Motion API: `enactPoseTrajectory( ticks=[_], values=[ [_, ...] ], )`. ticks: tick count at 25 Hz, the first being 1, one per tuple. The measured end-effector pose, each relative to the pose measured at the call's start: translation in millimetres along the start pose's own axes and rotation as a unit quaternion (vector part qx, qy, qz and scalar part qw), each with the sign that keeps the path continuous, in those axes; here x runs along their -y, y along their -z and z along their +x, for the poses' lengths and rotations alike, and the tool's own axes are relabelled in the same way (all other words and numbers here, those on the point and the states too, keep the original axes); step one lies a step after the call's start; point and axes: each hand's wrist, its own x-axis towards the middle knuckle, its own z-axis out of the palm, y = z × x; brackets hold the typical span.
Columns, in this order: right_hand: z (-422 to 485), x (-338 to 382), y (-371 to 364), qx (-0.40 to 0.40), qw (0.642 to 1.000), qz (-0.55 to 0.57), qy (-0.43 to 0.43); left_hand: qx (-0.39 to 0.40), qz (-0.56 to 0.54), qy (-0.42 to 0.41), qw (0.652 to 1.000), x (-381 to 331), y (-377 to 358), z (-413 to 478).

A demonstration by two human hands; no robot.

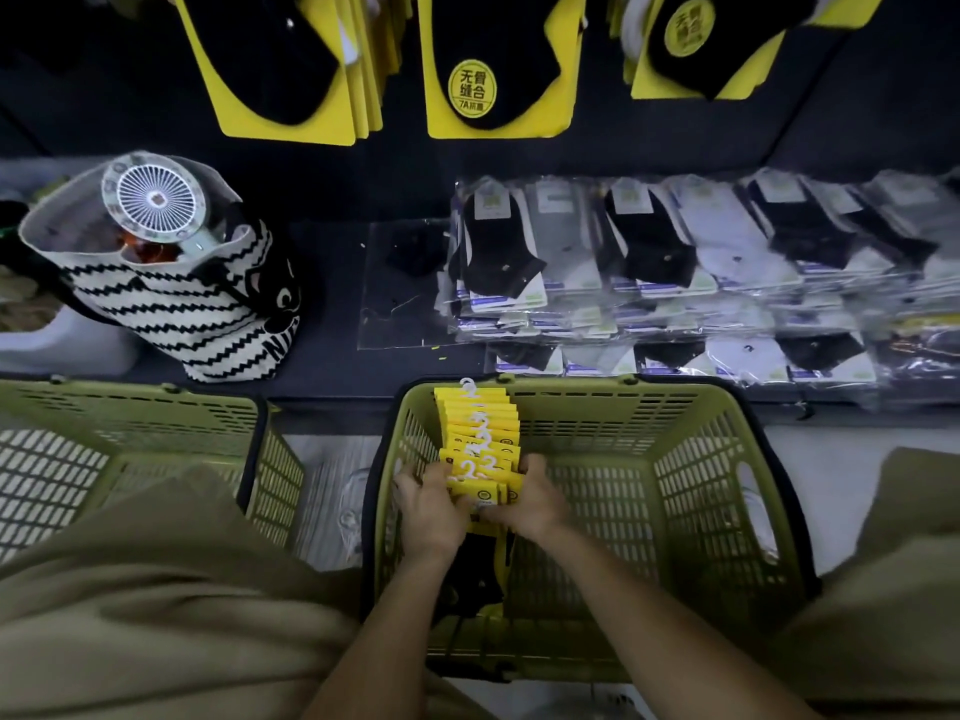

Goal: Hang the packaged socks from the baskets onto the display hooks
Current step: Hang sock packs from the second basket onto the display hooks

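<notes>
A row of yellow-carded sock packs (475, 426) with white plastic hooks stands along the left side of an olive green basket (691, 459). My left hand (431, 506) and my right hand (530, 498) both grip the nearest few packs of that row from either side. Black socks hang down below the cards, partly hidden by my hands. More yellow-carded black socks (483, 70) hang on the dark display wall above.
A second green basket (156, 433) sits at the left. On the dark shelf lie clear-bagged black and white socks (675, 262) and a striped tote bag (176, 298) holding a small hand fan (156, 200). My knees flank the basket.
</notes>
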Motion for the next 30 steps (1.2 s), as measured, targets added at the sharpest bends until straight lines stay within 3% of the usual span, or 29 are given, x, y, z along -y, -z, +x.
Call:
enactPoseTrajectory(
  ticks=[5,9,15,19,22,26,30],
  values=[
    [-1.3,-4.3,-0.9,-0.013,1.0,0.012,0.016,0.035,-0.14,0.014,0.989,-0.9,9.1,6.3],
    [2.1,-7.9,3.1,0.008,0.999,-0.009,0.038,0.128,-0.102,-0.008,0.987,-0.9,14.3,16.6],
    [-12.4,-19.0,10.5,0.047,0.994,0.085,0.044,0.143,-0.154,0.015,0.977,-1.8,14.2,8.1],
    [-25.8,-27.1,32.6,0.04,0.989,0.104,0.097,0.193,-0.128,-0.035,0.972,-10.1,12.4,-2.3],
    [-28.1,-27.2,54.3,0.036,0.985,0.12,0.119,0.154,-0.129,-0.052,0.978,-16.8,4.1,-12.5],
    [-39.0,-47.3,44.6,0.077,0.99,0.078,0.083,0.18,-0.105,-0.053,0.977,-7.2,-8.3,-25.8],
    [-43.1,-59.4,23.6,0.114,0.987,0.086,0.07,0.229,-0.173,-0.023,0.958,1.8,-18.3,-33.0]
  ],
)
